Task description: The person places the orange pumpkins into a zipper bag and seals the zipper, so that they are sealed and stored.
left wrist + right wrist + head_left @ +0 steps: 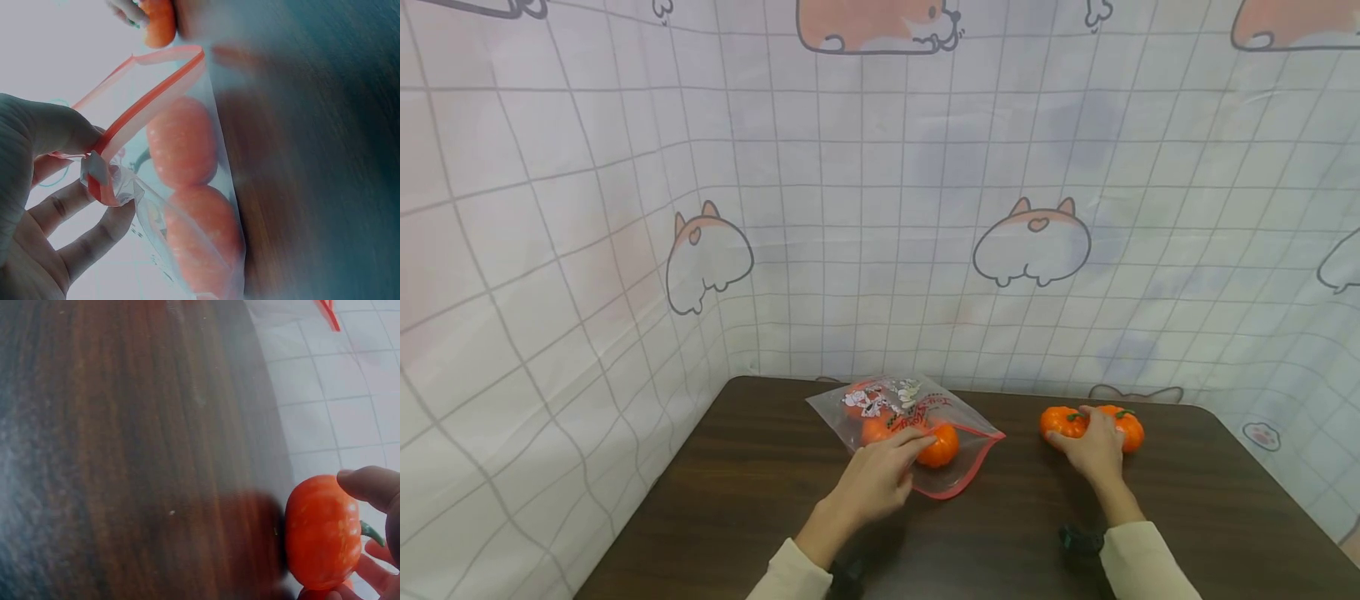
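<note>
A clear zip bag with a red zip edge and printed figures lies on the table, its mouth spread toward the front right. Inside it are several small orange pumpkins, two of them plain in the left wrist view. My left hand pinches the red edge of the bag between thumb and fingers. To the right, my right hand grips a glossy orange pumpkin with a green stem, thumb on one side and fingers on the other. Another pumpkin sits beside it, partly hidden behind that hand.
Both hands work over a dark wood-grain table. A white gridded cloth with cartoon dogs hangs behind the table's back edge and along its sides. Dark bands sit at the wrists near the cream sleeves.
</note>
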Tool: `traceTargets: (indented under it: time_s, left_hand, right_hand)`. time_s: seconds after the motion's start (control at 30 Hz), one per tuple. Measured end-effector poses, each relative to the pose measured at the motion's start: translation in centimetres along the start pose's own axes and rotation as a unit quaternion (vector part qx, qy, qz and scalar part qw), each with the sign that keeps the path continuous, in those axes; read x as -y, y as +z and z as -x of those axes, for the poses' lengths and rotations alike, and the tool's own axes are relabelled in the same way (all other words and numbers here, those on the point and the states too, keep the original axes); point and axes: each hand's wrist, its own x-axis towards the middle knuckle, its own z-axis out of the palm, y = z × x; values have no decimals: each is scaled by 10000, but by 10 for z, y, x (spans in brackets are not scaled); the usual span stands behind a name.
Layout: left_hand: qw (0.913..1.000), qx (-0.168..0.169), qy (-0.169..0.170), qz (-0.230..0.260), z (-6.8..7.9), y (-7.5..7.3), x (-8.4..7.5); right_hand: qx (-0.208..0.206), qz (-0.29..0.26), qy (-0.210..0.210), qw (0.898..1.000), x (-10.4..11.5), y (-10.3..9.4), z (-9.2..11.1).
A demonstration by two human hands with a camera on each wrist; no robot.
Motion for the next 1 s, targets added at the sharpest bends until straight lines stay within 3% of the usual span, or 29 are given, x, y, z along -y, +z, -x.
traceTargets:
  time_s: [0.73,1.0]
  left_hand:
    - [9999,149,-87,-14,0,1,1]
    - [9998,161,-121,10,0,1,0]
  right_hand:
    - [901,-123,-128,9958,-10,0,0]
    - [1075,-14,-571,9926,-10,-3,7]
